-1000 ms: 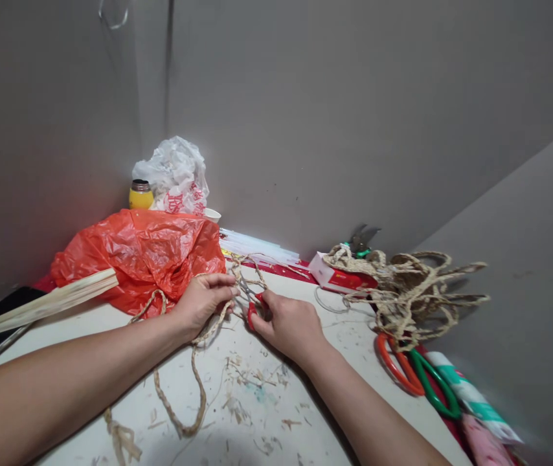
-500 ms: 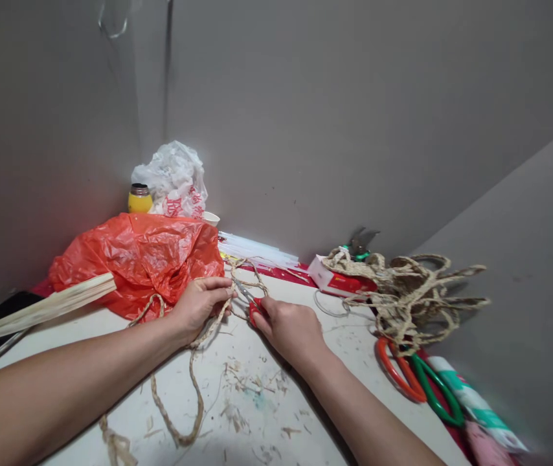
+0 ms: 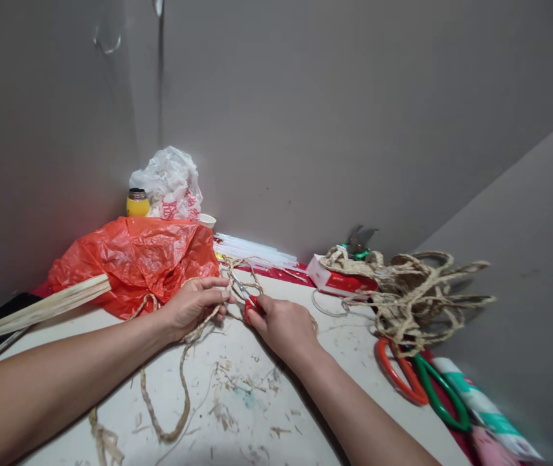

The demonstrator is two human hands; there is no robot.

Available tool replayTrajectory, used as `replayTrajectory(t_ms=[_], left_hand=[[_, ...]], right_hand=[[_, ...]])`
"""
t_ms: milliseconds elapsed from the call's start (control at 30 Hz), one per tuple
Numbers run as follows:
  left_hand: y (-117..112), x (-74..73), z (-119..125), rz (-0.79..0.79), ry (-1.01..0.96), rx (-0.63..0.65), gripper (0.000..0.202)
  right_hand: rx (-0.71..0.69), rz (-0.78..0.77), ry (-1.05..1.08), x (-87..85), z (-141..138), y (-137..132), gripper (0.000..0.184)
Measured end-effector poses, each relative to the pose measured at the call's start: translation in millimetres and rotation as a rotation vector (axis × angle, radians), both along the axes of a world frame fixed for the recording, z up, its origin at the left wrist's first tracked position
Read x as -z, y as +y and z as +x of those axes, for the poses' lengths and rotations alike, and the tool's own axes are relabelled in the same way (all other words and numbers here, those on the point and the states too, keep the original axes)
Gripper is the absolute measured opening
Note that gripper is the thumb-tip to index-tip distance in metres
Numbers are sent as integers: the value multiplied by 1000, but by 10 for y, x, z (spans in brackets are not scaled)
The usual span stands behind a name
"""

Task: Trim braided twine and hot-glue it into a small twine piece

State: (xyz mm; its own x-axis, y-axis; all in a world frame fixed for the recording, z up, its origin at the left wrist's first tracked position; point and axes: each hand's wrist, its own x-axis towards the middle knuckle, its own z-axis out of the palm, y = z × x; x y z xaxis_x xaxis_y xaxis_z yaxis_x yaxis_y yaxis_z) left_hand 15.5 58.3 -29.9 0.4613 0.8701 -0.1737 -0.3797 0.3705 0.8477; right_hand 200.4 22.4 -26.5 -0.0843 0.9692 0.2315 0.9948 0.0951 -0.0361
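Note:
My left hand (image 3: 197, 305) pinches a braided straw cord (image 3: 179, 408) above the white table. A loop of the cord hangs from that hand toward the front of the table, and another stretch curls beyond the fingertips. My right hand (image 3: 283, 327) is closed round the red handles of small scissors (image 3: 248, 304). Their metal blades point up and left, right at the cord beside my left fingertips. Whether the blades touch the cord I cannot tell.
A red plastic bag (image 3: 145, 252) lies at the back left, pale straw strips (image 3: 38, 310) in front of it. On the right are a heap of braided cord (image 3: 412, 291) and large orange and green handles (image 3: 439, 395). Straw scraps litter the white table (image 3: 354, 369).
The view has shifted slightly. Both hands stay close together, with the scissors still at the cord; their blades show a little more clearly beside my left fingertips.

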Motion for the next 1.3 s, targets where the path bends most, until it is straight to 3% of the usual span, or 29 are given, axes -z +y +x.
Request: replayTrajectory(t_ms=[233, 433, 600, 767, 1033, 1200, 1300], left_hand=[[-13, -36, -25, 44, 86, 17, 37], [-14, -66, -56, 159, 171, 40, 28], [-23, -95, -42, 240, 246, -9, 30], [-23, -107, -34, 203, 193, -62, 17], [87, -127, -75, 34, -69, -63, 12], [118, -101, -91, -26, -134, -16, 17], [87, -106, -85, -45, -145, 14, 16]], right_hand=[[96, -16, 136, 50, 62, 64, 27], [156, -20, 216, 71, 89, 101, 28], [273, 14, 284, 32, 177, 136, 31], [338, 37, 336, 49, 244, 155, 33], [100, 81, 501, 67, 193, 136, 40], [-163, 26, 764, 67, 87, 42, 34], [-237, -20, 984, 82, -35, -3, 34]])
